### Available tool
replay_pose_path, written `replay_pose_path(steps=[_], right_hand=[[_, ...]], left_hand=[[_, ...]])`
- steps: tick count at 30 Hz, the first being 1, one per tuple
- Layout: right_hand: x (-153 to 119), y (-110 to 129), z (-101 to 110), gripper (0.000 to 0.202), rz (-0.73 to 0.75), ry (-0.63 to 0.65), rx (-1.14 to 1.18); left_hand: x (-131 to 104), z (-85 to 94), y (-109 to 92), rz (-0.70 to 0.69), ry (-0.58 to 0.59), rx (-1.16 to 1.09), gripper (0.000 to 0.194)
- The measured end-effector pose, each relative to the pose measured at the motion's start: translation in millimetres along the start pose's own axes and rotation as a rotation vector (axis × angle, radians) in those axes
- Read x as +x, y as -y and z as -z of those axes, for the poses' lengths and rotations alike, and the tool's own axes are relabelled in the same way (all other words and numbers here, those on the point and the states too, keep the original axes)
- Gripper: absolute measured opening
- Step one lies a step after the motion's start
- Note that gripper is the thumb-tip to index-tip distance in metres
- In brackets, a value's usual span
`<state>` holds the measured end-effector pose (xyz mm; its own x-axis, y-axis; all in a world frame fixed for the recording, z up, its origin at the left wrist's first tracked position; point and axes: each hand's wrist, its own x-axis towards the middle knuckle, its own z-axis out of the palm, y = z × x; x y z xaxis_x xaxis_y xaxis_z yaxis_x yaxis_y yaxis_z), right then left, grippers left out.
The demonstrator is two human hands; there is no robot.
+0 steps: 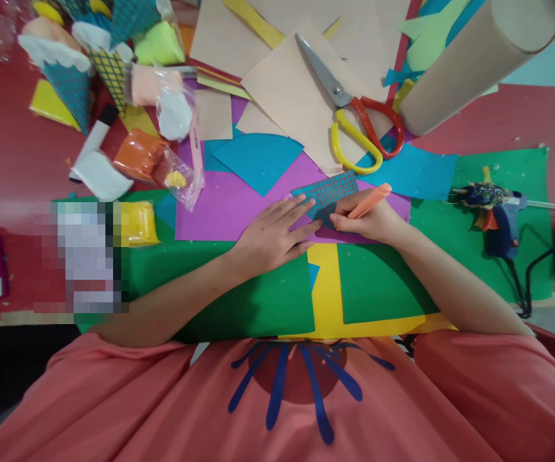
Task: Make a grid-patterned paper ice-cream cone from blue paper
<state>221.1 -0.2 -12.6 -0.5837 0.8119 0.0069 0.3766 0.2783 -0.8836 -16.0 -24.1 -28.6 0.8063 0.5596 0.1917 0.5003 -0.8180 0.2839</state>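
My right hand (366, 215) is closed round an orange marker (372, 199), its tip end down at a blue paper piece (328, 190) covered with a grid of orange-brown lines. The lower part of that paper lies in shadow under my hands. My left hand (277, 234) lies flat, fingers stretched out, with its fingertips on the paper's left edge. Under both hands is a purple sheet (239, 205). A plain blue fan-shaped paper (260, 157) lies just beyond my left hand. Scissors (339, 96) with one red and one yellow handle rest beyond my right hand.
Paper cones (65, 80) with wavy white rims stand at the far left, near packets of orange clay (140, 154) and yellow clay (137, 222). A glue gun (501, 221) lies at right on a green sheet (522, 173). A beige paper roll (474, 61) is at far right.
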Motion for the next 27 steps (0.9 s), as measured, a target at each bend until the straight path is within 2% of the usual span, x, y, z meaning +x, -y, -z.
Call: replay_pose_path(steps=[3, 9, 14, 16, 21, 27], right_hand=[[1.7, 2.0, -0.6, 0.046, -0.026, -0.048, 0.043], [2.9, 1.6, 1.2, 0.044, -0.112, -0.273, 0.171], [1.7, -4.6, 3.0, 0.053, -0.151, -0.473, 0.332], [1.3, -5.0, 3.0, 0.054, -0.146, -0.511, 0.344], [-1.9, -0.1, 2.7, 0.038, -0.111, -0.456, 0.338], [-3.3, 3.9, 2.0, 0.026, -0.077, -0.323, 0.217]], left_hand=[[-0.1, 0.4, -0.2, 0.003, 0.007, -0.001, 0.038], [-0.5, -0.1, 0.1, 0.02, 0.025, -0.011, 0.039], [-0.2, 0.4, 0.4, 0.01, 0.023, -0.031, 0.038], [0.3, 1.9, 0.1, -0.018, 0.032, -0.032, 0.038], [2.3, 5.8, -1.6, -0.15, 0.101, -0.043, 0.041], [2.5, 5.0, -2.0, -0.185, 0.122, -0.051, 0.045]])
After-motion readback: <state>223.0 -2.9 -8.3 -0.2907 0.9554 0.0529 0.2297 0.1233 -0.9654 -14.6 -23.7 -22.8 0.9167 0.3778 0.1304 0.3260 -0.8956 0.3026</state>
